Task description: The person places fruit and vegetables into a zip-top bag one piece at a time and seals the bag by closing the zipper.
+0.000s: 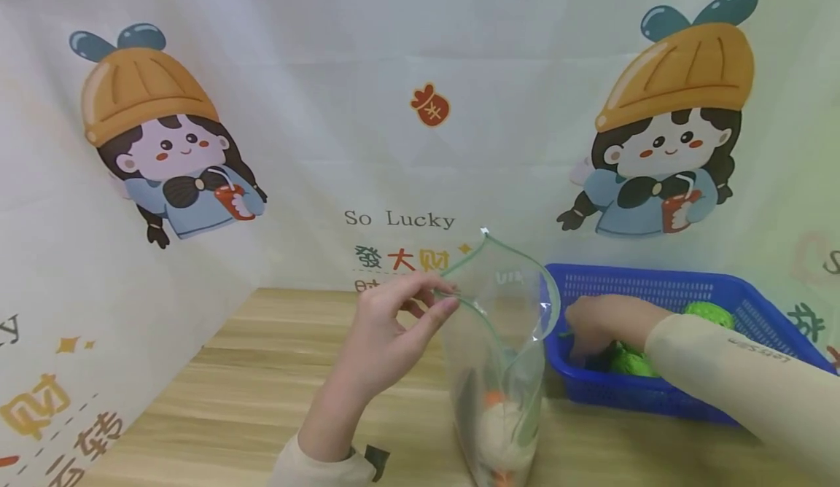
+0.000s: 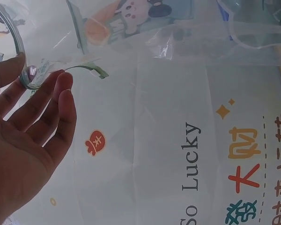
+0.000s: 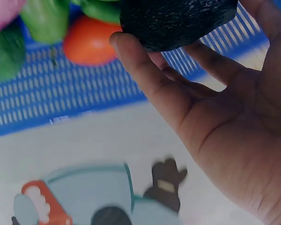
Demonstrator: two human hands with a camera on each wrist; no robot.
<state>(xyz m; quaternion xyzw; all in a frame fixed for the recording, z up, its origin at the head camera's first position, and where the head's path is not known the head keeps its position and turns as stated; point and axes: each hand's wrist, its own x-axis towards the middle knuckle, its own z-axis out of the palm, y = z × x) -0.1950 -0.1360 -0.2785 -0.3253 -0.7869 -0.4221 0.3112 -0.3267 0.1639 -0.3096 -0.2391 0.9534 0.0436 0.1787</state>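
My left hand [image 1: 394,334] pinches the green-edged rim of a clear zip bag [image 1: 485,341], which stands with its mouth spread open. Inside the bag a round, pale vegetable [image 1: 505,429] and orange pieces show through the plastic. In the left wrist view, thumb and fingertips meet at the bag's rim [image 2: 22,70]. My right hand [image 1: 600,323] reaches down into the blue basket [image 1: 643,274]. The right wrist view shows its fingers round a dark, wrinkled avocado [image 3: 178,23], whose upper part runs out of frame.
Around the avocado lie an orange-red tomato [image 3: 90,43], a green pepper [image 3: 46,21] and a pink piece [image 3: 4,11]. Bright green vegetables [image 1: 709,315] show beside my right sleeve. Behind the wooden table [image 1: 262,370] hangs a printed cloth [image 1: 341,144].
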